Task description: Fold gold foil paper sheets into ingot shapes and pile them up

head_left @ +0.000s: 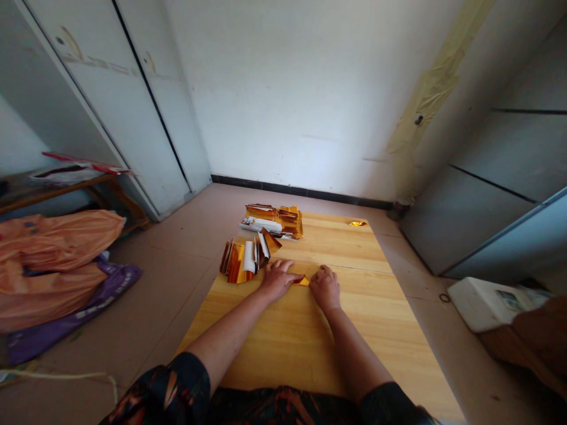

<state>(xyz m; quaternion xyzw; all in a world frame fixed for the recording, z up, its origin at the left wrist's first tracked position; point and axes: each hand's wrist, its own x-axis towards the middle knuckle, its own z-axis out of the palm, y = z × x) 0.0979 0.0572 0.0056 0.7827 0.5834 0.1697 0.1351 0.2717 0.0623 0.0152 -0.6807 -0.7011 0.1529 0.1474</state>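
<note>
Hands [278, 281] [326, 288] knuckles-up, seemingly on gold foil [303, 281]

With my left fingers [294, 277] and my right fingers [325, 270] I touch a small gold foil piece [303, 281] on the wooden counter [372, 330]. Just beside my left fingers sits a bunch of gold and white sheets [248, 257], a second stack [291, 222] beyond it; a shiny gold piece [358, 224] lies near the counter's far right corner

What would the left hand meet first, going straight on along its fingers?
Way looks free: the left hand would likely cross bare tabletop, passing right of the far gold pile, though depth is hard to judge.
</note>
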